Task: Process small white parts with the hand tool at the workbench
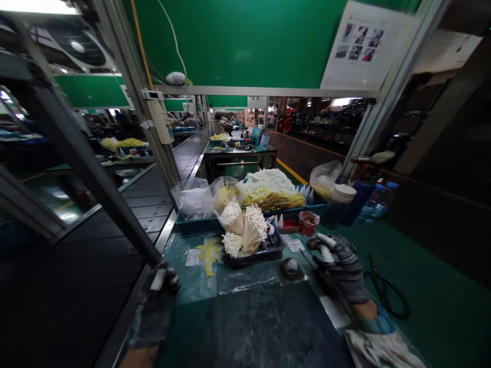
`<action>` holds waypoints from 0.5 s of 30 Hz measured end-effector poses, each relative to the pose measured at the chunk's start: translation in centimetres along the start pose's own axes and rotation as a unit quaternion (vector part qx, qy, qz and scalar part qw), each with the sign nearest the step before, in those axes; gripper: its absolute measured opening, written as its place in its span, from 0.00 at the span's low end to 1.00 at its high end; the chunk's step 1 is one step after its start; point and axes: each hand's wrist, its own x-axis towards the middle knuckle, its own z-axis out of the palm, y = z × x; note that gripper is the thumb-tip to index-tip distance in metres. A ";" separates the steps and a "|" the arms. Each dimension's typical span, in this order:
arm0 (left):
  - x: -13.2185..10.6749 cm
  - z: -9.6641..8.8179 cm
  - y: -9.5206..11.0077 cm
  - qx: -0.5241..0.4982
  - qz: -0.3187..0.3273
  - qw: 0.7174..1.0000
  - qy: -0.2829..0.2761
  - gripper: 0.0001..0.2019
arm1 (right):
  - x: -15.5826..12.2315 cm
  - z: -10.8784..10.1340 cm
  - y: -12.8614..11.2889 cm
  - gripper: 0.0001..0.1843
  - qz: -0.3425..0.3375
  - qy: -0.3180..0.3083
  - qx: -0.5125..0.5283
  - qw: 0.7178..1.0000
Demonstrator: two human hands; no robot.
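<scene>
Left hand: the gloved left hand [157,301] rests at the bench's left edge beside the conveyor [95,245], fingers curled around a small white piece [158,279].
Centre: bundles of white-tipped sticks [243,230] stand in a dark tray [255,254]; a blue tray [199,224] behind holds bagged stock.
Right hand: the gloved right hand [343,266] grips a white-tipped tool [325,240].
Far right: black scissors [385,289] lie untouched.
Progress: apparently early; the work mat [249,327] shows no finished pieces.
</scene>
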 end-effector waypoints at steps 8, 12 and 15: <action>1.0 -0.9 -0.8 0.002 0.014 1.000 -0.022 0.25 | -0.2 0.2 0.1 0.15 -0.009 0.011 -0.003 1.000; 1.1 -0.9 -0.9 0.005 0.028 0.999 -0.020 0.32 | -0.3 0.2 0.2 0.15 0.001 0.001 -0.007 1.000; 0.4 -0.3 -0.5 0.014 0.020 1.000 -0.005 0.39 | -0.3 0.2 0.2 0.16 0.005 -0.002 -0.008 1.000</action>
